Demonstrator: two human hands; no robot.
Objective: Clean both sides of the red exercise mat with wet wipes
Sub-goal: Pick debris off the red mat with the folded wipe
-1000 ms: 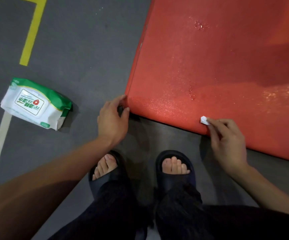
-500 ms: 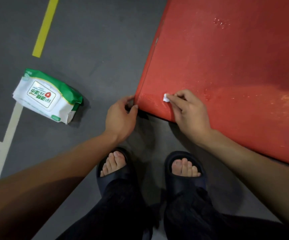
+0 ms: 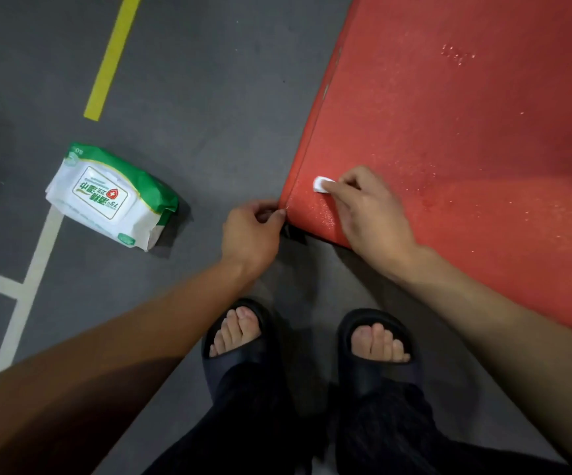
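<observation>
Swept along the near edge of the mat (image 3: 449, 149) to its corner: wipe (image 3: 322, 184), pinched in right hand (image 3: 366, 214). Left hand (image 3: 250, 234) pinching that corner. Flat on floor (image 3: 209, 97); probably light, floppy, slick where wet; best lifted by corner. Pack (image 3: 109, 197) well left of mat.

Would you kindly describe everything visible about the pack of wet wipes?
The pack of wet wipes is a soft white plastic pouch with green edges and a printed label bearing a red cross. It lies flat, label up, on the grey floor left of the red mat. Neither hand touches it.
</observation>
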